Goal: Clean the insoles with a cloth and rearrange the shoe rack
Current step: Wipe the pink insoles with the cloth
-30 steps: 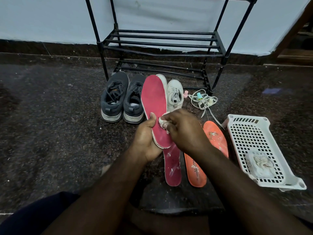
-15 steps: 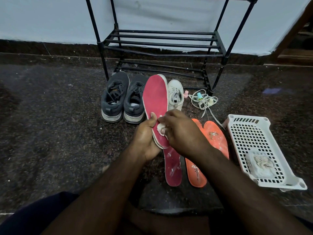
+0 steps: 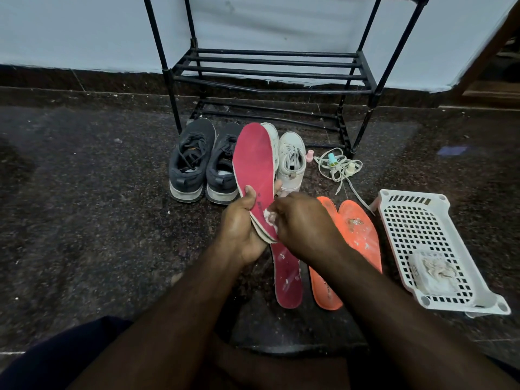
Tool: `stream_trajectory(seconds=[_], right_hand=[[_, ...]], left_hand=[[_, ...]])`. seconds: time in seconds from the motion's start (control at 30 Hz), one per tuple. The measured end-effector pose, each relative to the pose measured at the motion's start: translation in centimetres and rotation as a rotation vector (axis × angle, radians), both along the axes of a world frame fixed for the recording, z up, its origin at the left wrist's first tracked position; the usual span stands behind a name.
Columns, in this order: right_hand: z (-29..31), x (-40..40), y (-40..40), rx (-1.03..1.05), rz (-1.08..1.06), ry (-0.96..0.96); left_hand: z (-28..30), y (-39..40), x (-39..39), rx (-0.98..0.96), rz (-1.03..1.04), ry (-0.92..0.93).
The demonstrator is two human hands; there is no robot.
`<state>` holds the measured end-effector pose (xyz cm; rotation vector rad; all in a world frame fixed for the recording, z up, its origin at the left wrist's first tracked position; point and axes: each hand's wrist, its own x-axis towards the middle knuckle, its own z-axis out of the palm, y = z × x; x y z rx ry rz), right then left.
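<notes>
Four insoles: left hand [image 3: 244, 226] grips one red insole [image 3: 256, 175], right hand [image 3: 302, 224] pinches a cloth [image 3: 269, 218] against it; one red, two orange lie on the floor; white basket [image 3: 405, 220] holds a rag [image 3: 434, 273]

This is looking like a home, likely an entry or hallway corner. A black metal shoe rack [image 3: 270, 71] is standing against a pale painted wall [image 3: 84, 29] with a dark stone skirting, and a speckled dark stone floor [image 3: 84, 220] is spreading beneath it. Worn sneakers [image 3: 194, 167] are sitting in front of the rack, loose laces [image 3: 337, 167] are lying nearby, and a white plastic basket [image 3: 416, 220] is resting on the floor.
</notes>
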<state>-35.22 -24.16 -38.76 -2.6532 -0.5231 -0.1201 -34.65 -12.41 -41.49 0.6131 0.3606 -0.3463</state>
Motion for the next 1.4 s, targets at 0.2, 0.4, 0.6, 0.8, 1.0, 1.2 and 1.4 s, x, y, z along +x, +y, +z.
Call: stream_trajectory(seconds=[0.2, 0.4, 0.6, 0.8, 1.0, 1.2, 1.4], right_hand=[[0.6, -0.3, -0.1, 0.155, 0.030, 0.197], [-0.2, -0.2, 0.6, 0.038, 0.028, 0.124], [1.4, 0.0, -0.8, 0.203, 0.129, 0.323], [2.7, 1.5, -2.8, 0.659, -0.066, 0.320], [2.5, 0.6, -1.6, 0.313, 0.027, 0.061], [1.6, -0.5, 0.2, -0.054, 0.169, 0.022], [1.7, -1.0, 0.6, 0.043, 0.120, 0.175]], left_hand=[[-0.1, 0.4, 0.3, 0.028, 0.015, -0.010], [-0.3, 0.2, -0.1, 0.020, -0.001, -0.009], [-0.2, 0.2, 0.4, 0.014, 0.013, -0.003], [-0.5, 0.7, 0.4, 0.028, 0.031, -0.051], [-0.1, 0.4, 0.2, -0.010, 0.007, -0.044], [-0.6, 0.4, 0.3, 0.008, 0.000, -0.019], [-0.9, 0.1, 0.6, 0.019, 0.037, 0.003]])
